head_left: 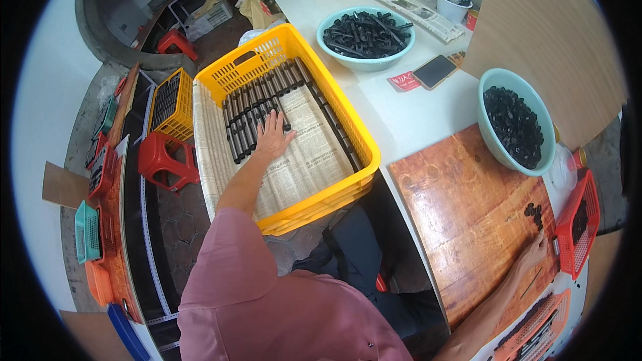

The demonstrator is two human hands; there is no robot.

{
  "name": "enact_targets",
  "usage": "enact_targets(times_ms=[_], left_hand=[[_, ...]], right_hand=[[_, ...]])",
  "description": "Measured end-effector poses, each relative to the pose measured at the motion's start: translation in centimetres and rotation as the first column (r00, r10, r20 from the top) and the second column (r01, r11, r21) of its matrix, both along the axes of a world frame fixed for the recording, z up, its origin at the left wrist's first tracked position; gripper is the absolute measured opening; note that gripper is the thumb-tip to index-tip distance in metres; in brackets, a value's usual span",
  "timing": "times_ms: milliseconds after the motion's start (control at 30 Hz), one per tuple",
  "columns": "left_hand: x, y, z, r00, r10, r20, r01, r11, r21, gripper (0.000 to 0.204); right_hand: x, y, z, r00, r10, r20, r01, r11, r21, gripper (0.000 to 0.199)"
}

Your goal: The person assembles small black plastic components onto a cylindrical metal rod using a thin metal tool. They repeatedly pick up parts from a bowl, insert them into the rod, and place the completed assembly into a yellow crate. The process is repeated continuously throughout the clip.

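The left hand (272, 135) is laid flat, fingers spread, on a row of black rods (257, 110) in the yellow crate (348, 130) at the centre of the frame. Nothing is gripped; the palm just rests on the rods and the newspaper lining (304, 160) under them. Too many rods are packed side by side for a solid count, but well over a dozen can be made out, plus a few more lined along the crate's right wall.

The right hand (535, 252) is seen at the lower right, on the wooden board (468, 227), fingers loosely curled near the board's right edge. Whether anything is pinched there can't be told. A small cluster of black round parts (534, 212) sits just above it, maybe half a dozen.

Two teal bowls are counted: one at the top (364, 60) filled with black rods, one at the right (498, 140) heaped with small black pieces. One phone (435, 71) lies between them on the white table (401, 120). One red basket (588, 214) is at the far right, one orange one (542, 324) below it. At the left, a second yellow crate (171, 103) and one red stool (160, 157) are spotted.
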State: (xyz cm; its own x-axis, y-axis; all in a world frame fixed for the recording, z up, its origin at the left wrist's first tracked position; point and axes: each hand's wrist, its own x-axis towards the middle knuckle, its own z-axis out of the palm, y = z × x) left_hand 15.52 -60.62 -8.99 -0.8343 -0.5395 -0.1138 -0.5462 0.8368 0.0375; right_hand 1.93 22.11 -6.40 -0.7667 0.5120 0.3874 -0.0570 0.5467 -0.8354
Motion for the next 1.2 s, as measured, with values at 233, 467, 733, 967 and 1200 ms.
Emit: enact_targets(times_ms=[233,467,733,967,1200], left_hand=[[1.0,-0.2,0.7,0.995,0.093,-0.043,-0.09,0.994,0.06,0.087],[-1.7,0.8,2.9,0.871,0.052,-0.489,-0.052,0.999,0.013,0.083],[-9.3,18.4,14.4,0.096,-0.847,-0.523,0.536,0.487,-0.69,0.069],[-10.8,40.5,18.2,-0.263,-0.702,-0.662,0.829,0.186,-0.527,0.049],[-11.8,54.9,12.8,0.456,-0.254,-0.853,0.879,-0.02,0.476,0.026]], right_hand=[[-0.4,0.5,-0.8,0.998,-0.002,-0.058,0.003,1.0,0.003,0.047],[-0.7,1.1,-1.1,1.0,-0.017,0.024,0.016,0.999,0.035,0.046],[-0.6,0.2,-0.9,0.998,0.001,-0.06,-0.001,1.0,-0.004,0.045],[0.4,-0.4,0.1,0.999,-0.021,-0.039,0.016,0.992,-0.128,0.04],[0.1,-3.3,0.9,0.984,-0.051,-0.171,0.034,0.995,-0.099,0.041]])
